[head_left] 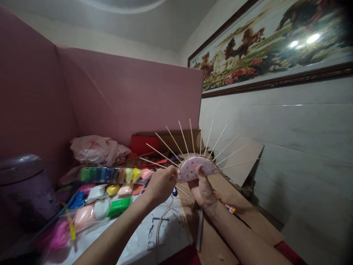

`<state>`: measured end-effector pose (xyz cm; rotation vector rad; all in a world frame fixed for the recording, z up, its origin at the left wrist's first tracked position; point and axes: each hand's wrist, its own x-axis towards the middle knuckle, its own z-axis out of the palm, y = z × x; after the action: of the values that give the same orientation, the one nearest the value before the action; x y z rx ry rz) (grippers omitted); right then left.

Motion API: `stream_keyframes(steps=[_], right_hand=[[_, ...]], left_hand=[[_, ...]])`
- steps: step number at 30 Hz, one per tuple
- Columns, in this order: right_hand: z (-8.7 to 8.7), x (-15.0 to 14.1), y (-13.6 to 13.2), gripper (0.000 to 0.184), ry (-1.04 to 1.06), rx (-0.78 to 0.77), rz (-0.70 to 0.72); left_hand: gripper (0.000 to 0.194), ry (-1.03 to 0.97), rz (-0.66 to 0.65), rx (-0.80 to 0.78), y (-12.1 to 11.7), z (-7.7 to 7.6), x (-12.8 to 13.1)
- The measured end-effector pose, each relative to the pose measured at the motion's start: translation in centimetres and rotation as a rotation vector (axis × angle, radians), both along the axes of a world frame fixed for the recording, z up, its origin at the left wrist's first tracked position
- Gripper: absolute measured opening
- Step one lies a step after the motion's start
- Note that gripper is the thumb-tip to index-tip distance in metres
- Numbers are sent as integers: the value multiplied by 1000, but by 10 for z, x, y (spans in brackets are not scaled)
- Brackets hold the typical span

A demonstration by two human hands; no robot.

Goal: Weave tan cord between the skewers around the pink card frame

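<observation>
The half-round piece (190, 170), white with red dots, is sitting just right of the middle of the frame, with thin sticks (192, 136) fanning out from its curved edge towards the centre and right. The right hand (204, 191) is holding this piece from below, its thumb lying over the dotted face and its other fingers going behind. The left hand (162, 184) is pinching narrowly at the left edge of the piece, though its curled fingers are hiding whatever may be between the tips, so what it is gripping cannot be told. Below the hands, loops of thin cord (158, 232) are trailing over a white sheet (138, 235) in the lower middle, and a white strip (199, 230) is lying on the brown board (217, 239) beside it. At the lower left, a green packet (119, 207) is resting among other bright packets, below a row of small coloured packets (102, 175), while a yellow tool (71, 224) is lying near a pink packet (59, 235). A purple tub (24, 191) is standing at the left edge, and a pale dotted bundle (96, 149) is sitting behind the packets. A pink panel (132, 92) is rising behind, and a framed picture (239, 48) is hanging at the upper right
</observation>
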<state>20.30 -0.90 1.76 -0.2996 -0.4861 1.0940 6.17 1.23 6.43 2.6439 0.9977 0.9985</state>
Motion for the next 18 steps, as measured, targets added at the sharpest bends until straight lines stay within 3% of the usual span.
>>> stream_keyframes(steps=[8,14,18], right_hand=[[-1,2,2,31,13,-7,-8],[0,-2,-1,33,-7,37,10],[0,-5,-3,37,16,34,50]], left_hand=[[19,105,51,67,-4,1,1],[59,183,57,36,-7,-1,3],[67,224,24,17,-5,-2,0]])
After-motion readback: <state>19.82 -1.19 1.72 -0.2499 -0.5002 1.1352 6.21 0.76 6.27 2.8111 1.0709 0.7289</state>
